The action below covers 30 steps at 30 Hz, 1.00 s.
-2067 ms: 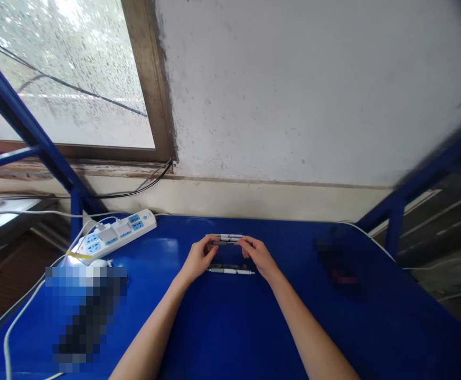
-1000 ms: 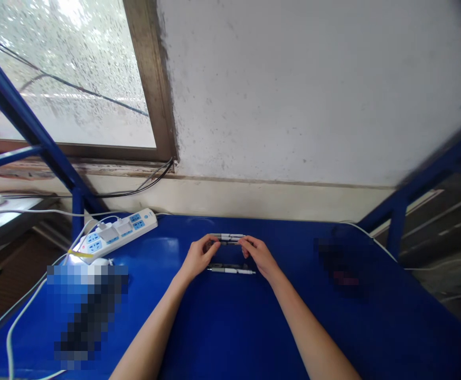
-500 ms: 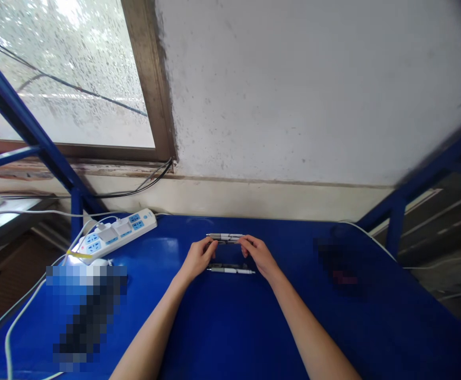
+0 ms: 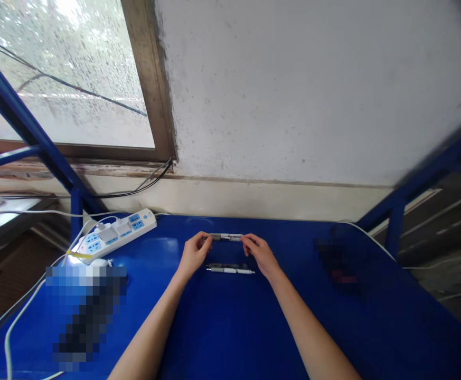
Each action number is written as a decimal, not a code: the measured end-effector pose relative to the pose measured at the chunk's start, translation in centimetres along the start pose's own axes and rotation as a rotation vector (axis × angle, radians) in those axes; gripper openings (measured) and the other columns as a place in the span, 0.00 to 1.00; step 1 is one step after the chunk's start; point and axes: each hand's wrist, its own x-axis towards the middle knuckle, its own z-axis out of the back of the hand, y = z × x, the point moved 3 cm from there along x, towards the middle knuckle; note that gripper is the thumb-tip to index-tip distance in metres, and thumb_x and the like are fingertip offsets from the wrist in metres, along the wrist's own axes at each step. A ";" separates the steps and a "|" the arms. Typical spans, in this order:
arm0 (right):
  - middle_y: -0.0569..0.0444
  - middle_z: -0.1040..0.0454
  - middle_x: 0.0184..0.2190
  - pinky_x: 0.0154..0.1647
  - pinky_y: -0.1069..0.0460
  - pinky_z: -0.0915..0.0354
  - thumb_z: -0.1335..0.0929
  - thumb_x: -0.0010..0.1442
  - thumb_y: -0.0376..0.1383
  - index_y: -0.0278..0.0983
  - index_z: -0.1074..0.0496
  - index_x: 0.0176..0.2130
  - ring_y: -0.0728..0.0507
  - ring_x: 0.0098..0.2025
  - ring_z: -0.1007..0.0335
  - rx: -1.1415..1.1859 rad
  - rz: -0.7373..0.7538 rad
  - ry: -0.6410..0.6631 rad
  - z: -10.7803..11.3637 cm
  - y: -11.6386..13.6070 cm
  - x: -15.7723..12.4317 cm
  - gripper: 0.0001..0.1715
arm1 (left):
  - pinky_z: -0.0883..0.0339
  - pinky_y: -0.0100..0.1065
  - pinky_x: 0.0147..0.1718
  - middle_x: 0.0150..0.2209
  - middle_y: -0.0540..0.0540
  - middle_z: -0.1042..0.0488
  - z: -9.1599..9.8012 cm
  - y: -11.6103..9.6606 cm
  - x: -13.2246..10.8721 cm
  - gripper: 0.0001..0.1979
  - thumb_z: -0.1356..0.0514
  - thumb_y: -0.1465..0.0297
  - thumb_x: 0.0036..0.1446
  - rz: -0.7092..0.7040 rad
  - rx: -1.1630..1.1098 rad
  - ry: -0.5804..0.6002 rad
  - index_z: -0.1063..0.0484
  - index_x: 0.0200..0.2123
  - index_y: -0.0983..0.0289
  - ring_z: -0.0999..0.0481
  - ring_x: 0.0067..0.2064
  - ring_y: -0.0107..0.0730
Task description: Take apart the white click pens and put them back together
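Pen (image 4: 225, 237), long axis crosswise between the grips: I log left hand (image 4: 194, 256) and right hand (image 4: 260, 255) each pinching one end; spare pens (image 4: 230, 269) lie just nearer me.

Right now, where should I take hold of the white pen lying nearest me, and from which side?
Probably mid-barrel, from above and the near side. The white pen lies flat, crosswise on the blue table, with a dark pen close behind it, so the far side is crowded. Its ends sit near the left hand and right hand, both pinching the far pen.
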 end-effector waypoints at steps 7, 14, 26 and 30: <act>0.57 0.33 0.20 0.23 0.51 0.44 0.26 0.45 0.47 0.37 0.26 0.30 0.48 0.22 0.39 0.089 -0.036 -0.139 1.9 -0.5 0.7 0.17 | 0.39 0.28 0.24 0.25 0.50 0.28 0.4 0.3 0.5 0.15 0.41 0.59 0.53 0.084 -0.187 -0.040 0.30 0.39 0.64 0.30 0.24 0.27; 0.57 0.33 0.21 0.23 0.51 0.43 0.27 0.45 0.44 0.37 0.25 0.30 0.48 0.22 0.39 0.112 -0.038 -0.138 1.8 -0.7 0.7 0.15 | 0.39 0.27 0.23 0.25 0.50 0.28 0.4 0.4 0.5 0.15 0.41 0.60 0.52 0.086 -0.191 -0.039 0.30 0.38 0.64 0.30 0.24 0.27; 0.57 0.32 0.21 0.22 0.51 0.44 0.27 0.45 0.47 0.37 0.25 0.30 0.48 0.22 0.39 0.079 -0.030 -0.123 1.7 -1.0 0.8 0.17 | 0.39 0.27 0.24 0.24 0.49 0.29 0.7 0.5 0.5 0.11 0.41 0.63 0.53 0.063 -0.086 -0.087 0.29 0.36 0.64 0.31 0.24 0.26; 0.57 0.32 0.21 0.22 0.51 0.44 0.27 0.45 0.46 0.37 0.25 0.31 0.48 0.22 0.39 0.086 -0.026 -0.124 1.7 -0.8 0.8 0.17 | 0.39 0.27 0.23 0.24 0.49 0.28 0.6 0.6 0.5 0.12 0.40 0.62 0.51 0.115 -0.185 -0.082 0.31 0.35 0.64 0.30 0.23 0.26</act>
